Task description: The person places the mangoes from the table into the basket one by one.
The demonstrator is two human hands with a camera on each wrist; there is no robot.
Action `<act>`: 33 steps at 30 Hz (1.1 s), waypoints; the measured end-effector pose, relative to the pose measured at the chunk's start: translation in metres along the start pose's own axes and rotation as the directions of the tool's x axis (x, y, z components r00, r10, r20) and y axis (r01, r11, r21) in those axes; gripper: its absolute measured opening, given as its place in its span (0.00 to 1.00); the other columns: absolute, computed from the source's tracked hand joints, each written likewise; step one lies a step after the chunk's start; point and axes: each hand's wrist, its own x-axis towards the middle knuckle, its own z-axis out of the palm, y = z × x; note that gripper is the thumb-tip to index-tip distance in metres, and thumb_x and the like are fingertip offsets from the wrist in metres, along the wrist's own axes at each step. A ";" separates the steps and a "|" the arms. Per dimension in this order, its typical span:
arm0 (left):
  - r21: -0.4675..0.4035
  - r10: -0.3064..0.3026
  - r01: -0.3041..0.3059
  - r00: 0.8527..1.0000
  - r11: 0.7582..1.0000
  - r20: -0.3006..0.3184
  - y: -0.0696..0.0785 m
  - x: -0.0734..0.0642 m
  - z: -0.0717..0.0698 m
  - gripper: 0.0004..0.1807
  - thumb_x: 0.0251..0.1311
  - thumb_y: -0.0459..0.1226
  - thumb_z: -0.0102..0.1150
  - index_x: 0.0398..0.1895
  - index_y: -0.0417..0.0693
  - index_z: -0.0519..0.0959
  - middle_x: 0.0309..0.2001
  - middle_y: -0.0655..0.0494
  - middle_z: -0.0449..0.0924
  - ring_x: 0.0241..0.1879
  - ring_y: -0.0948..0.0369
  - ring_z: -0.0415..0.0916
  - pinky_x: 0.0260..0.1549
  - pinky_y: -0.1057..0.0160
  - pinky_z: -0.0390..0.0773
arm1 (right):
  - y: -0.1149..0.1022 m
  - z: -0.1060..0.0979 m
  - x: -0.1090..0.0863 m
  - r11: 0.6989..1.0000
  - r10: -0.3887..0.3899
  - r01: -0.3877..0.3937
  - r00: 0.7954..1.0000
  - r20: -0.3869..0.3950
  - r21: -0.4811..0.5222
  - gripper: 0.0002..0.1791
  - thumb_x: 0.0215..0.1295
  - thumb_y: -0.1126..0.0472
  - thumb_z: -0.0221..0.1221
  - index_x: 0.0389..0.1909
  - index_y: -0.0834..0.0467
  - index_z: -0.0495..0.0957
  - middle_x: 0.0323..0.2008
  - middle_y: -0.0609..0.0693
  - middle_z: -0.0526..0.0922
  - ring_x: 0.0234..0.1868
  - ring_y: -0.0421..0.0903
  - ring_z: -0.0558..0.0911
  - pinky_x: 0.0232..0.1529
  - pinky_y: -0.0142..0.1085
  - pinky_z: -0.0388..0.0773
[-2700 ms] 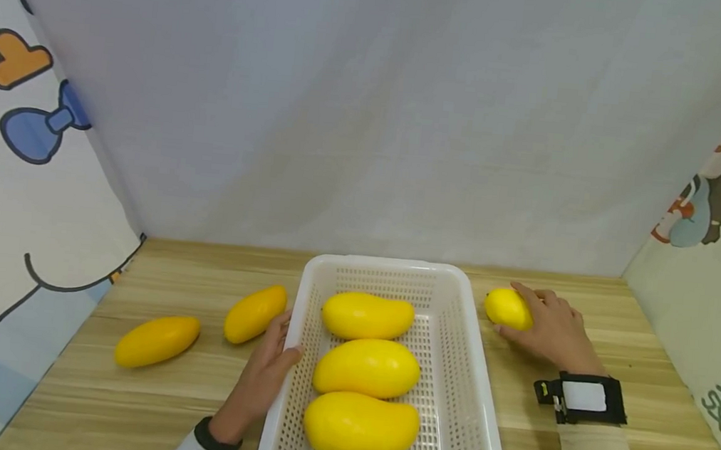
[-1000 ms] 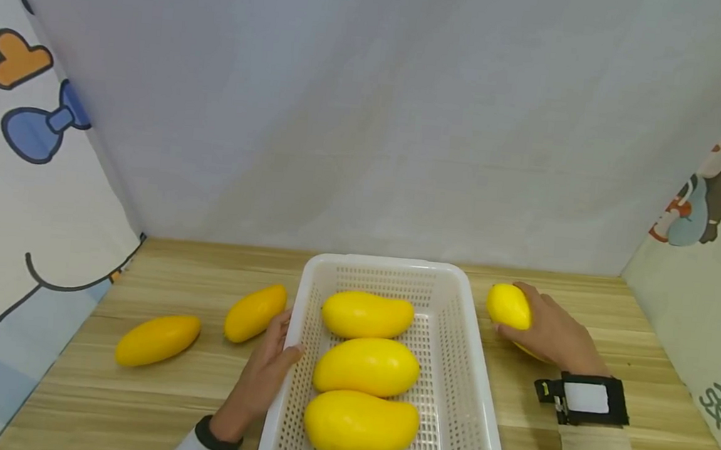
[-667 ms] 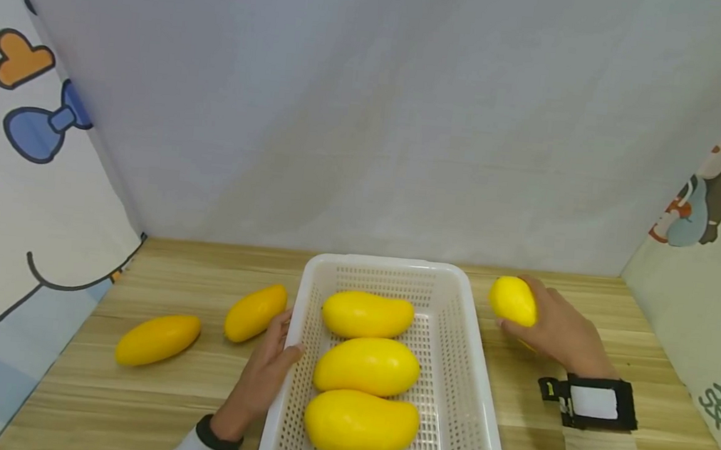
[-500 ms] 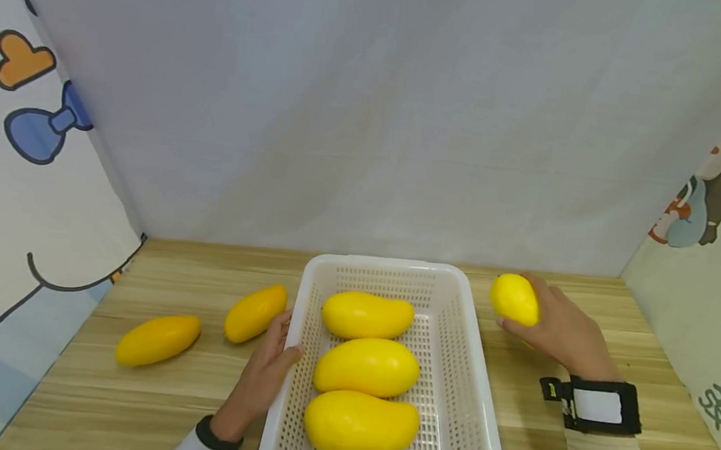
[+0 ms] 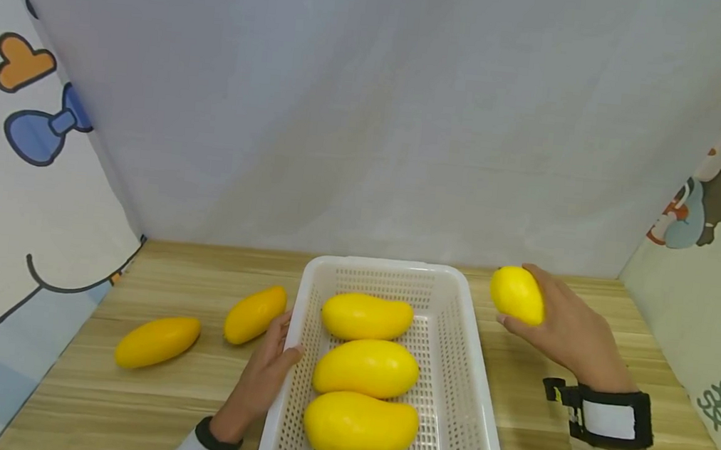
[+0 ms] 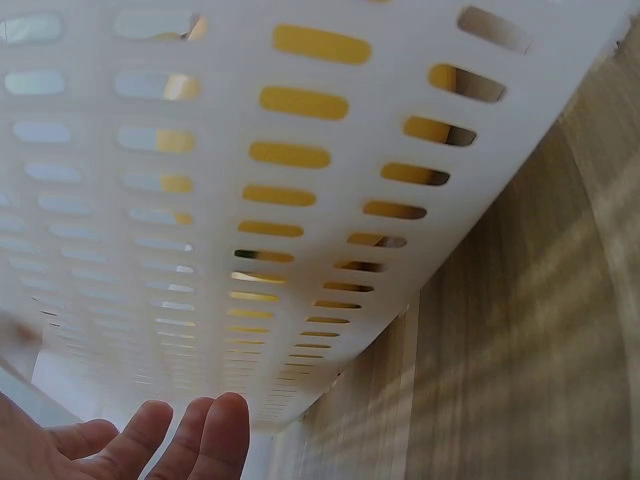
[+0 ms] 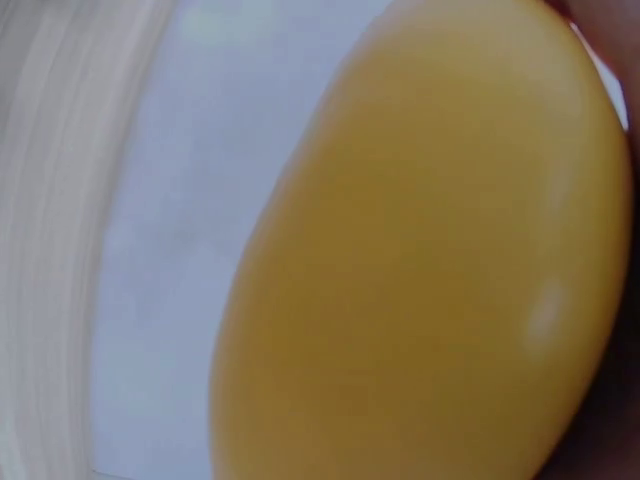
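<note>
A yellow mango (image 5: 517, 294) is in the grip of my right hand (image 5: 573, 333), raised above the table to the right of the basket; its smooth side fills much of the right wrist view. My left hand (image 5: 267, 367) holds the left side of a white perforated plastic basket (image 5: 487, 429), thumb at the rim and fingers along the outer wall. Inside the basket, three mangoes lie crosswise in a column: a far one (image 5: 367, 317), a middle one (image 5: 366, 368) and a near one (image 5: 360, 428).
Two more mangoes lie on the wooden table (image 5: 190, 410) left of the basket, one (image 5: 255, 314) close to my left hand and one (image 5: 158, 342) farther left. A pale cloth backdrop (image 5: 369, 126) rises behind the table, with printed panels on both sides.
My right hand has lifted the mango off the table, turning it and drawing it slightly right. The left hand, the basket and the other mangoes stay where they were.
</note>
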 end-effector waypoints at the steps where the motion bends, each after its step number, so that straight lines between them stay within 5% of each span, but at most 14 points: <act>1: -0.001 -0.002 0.002 1.000 1.000 -0.001 0.000 0.000 0.000 0.31 0.73 0.29 0.40 0.77 0.40 0.50 0.71 0.33 0.59 0.66 0.37 0.64 0.57 0.45 0.75 | -0.002 -0.001 0.000 1.000 -0.001 0.001 1.000 -0.001 0.000 0.51 0.60 0.34 0.64 0.75 0.60 0.59 0.60 0.66 0.74 0.45 0.59 0.80 0.33 0.56 0.79; 33: 0.018 -0.002 0.002 1.000 1.000 -0.003 -0.001 0.000 -0.001 0.31 0.74 0.30 0.41 0.77 0.40 0.49 0.72 0.34 0.59 0.67 0.38 0.64 0.57 0.45 0.75 | -0.055 -0.025 -0.023 0.994 -0.113 0.114 0.990 -0.083 0.003 0.52 0.58 0.33 0.66 0.78 0.52 0.58 0.61 0.59 0.77 0.40 0.51 0.79 0.32 0.45 0.77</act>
